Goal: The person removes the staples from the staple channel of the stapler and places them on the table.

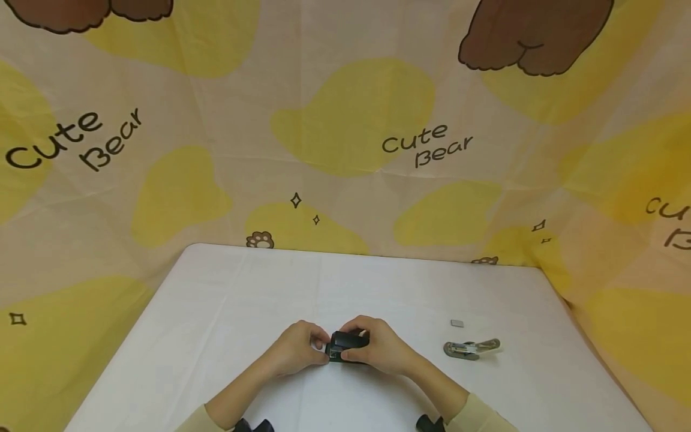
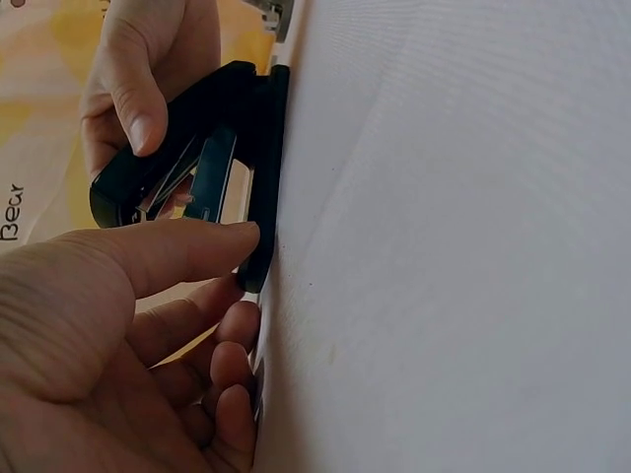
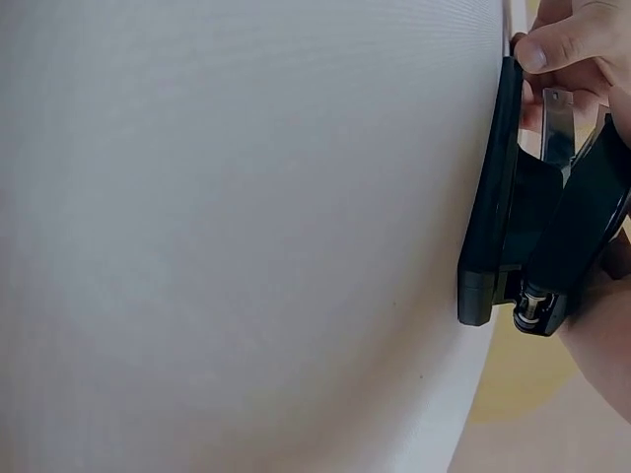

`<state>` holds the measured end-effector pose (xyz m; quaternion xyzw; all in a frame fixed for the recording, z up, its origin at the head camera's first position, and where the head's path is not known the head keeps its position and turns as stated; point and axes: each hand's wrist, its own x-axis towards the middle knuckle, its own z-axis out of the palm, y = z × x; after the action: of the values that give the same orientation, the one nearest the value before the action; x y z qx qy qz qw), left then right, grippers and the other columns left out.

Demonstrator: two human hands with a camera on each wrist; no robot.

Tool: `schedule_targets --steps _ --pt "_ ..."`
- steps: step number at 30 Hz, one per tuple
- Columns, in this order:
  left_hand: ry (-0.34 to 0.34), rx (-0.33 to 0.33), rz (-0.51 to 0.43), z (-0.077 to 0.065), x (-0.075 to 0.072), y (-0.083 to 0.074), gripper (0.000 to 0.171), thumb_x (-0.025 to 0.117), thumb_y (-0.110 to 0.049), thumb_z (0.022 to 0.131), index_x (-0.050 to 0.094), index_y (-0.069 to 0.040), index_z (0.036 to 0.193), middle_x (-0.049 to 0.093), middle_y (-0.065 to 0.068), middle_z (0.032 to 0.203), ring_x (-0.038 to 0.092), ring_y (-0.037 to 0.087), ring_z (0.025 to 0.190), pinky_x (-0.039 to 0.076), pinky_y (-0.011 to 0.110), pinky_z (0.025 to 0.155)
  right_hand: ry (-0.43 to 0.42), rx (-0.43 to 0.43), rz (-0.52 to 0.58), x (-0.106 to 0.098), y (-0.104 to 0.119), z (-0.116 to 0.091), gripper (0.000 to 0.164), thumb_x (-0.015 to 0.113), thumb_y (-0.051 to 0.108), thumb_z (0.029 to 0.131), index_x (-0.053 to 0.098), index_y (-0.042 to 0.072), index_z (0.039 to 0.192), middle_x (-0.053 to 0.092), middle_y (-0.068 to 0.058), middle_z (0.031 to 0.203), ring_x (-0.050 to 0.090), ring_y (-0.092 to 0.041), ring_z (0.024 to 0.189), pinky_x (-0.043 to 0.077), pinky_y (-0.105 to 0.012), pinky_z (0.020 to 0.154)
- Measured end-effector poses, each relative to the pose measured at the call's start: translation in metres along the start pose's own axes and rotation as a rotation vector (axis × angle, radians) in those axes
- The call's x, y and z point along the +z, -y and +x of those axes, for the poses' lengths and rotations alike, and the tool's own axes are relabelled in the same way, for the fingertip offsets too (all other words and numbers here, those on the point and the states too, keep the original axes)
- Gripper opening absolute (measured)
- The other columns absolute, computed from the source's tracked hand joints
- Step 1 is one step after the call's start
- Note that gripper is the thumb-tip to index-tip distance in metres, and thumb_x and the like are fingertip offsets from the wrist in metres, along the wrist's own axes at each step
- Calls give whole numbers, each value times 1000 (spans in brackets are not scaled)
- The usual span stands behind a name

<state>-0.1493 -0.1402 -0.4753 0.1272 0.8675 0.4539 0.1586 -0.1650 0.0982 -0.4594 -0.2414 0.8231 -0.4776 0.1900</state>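
A black stapler (image 1: 348,340) rests on the white table between my two hands, its top arm raised away from the base. With thumb and index finger, my left hand (image 1: 297,349) pinches the front end of the stapler's base (image 2: 262,197). My right hand (image 1: 387,349) grips the raised top arm (image 2: 148,177) from the other side. Between arm and base, the magazine channel (image 3: 558,128) shows in both wrist views. A metal hinge pin (image 3: 530,308) is visible at the rear. Part of the right hand is hidden behind the stapler in the right wrist view.
Right of my hands lies a small metal tool (image 1: 465,349) with a lever sticking up at an angle. Behind it is a small grey block (image 1: 457,323), like a strip of staples. A patterned yellow cloth (image 1: 345,120) hangs beyond the table's far edge (image 1: 324,252).
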Motion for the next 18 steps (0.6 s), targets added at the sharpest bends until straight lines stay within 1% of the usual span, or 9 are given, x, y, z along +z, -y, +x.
schedule_targets --steps 4,12,18 --pt "3 2 1 0 0 0 29 87 -5 76 77 -3 103 63 1 86 54 20 81 43 35 71 -4 -1 -6 -1 0 -1 32 86 19 88 73 17 118 67 3 107 61 -19 88 51 -29 78" --pt "3 9 5 -2 0 -1 27 86 -5 77 77 -4 102 62 1 86 53 19 80 42 34 68 -17 -4 -24 -3 2 -3 33 86 20 88 73 18 118 67 5 107 60 -22 93 50 -30 80" --pt "2 7 9 -2 0 -1 27 86 -6 77 77 -5 102 62 1 86 52 19 79 42 34 67 -30 -5 -32 -6 6 -5 33 86 20 87 73 17 118 68 5 107 59 -20 98 48 -32 84"
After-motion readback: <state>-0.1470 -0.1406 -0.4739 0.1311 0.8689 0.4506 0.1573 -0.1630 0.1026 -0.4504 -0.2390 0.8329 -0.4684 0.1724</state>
